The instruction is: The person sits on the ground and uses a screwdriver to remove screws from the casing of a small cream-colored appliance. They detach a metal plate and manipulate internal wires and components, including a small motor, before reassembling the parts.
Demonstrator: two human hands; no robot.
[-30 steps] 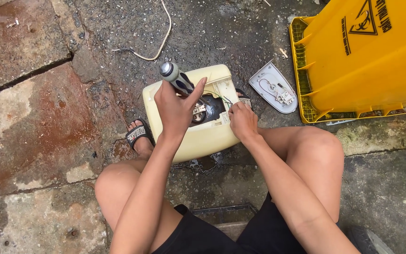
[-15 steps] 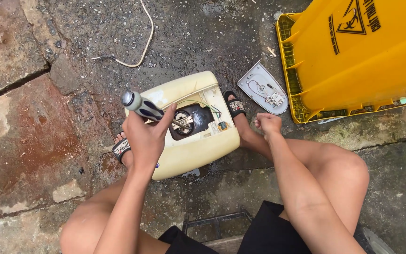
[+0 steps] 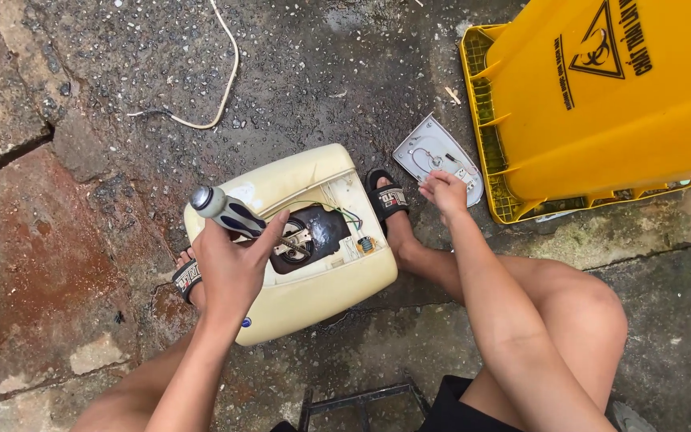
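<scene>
**Inspector:** The cream appliance housing (image 3: 297, 240) lay on the wet concrete between your sandalled feet, its opened cavity facing up. Your left hand (image 3: 233, 268) was wrapped tight around the screwdriver (image 3: 237, 218), which sat directly above that cavity. Its long axis ran from the grey cap at upper left down toward the dark motor part (image 3: 309, 232) at lower right. Your left hand was plainly the nearer one.

**Operator:** And my right?

**Inspector:** Your right hand (image 3: 444, 192) was well apart from the housing, at the near edge of the grey cover plate (image 3: 433, 154) lying just beside the yellow bin (image 3: 593, 104). Its fingers were curled. I could not tell whether they pinched anything.

**Operator:** What differed from half a second earlier?

**Inspector:** Your right hand had reached farther out, up to the cover plate. Your left grip kept the same slant on the screwdriver over the cavity. The pale cord (image 3: 217, 88) on the ground lay unchanged.
</scene>
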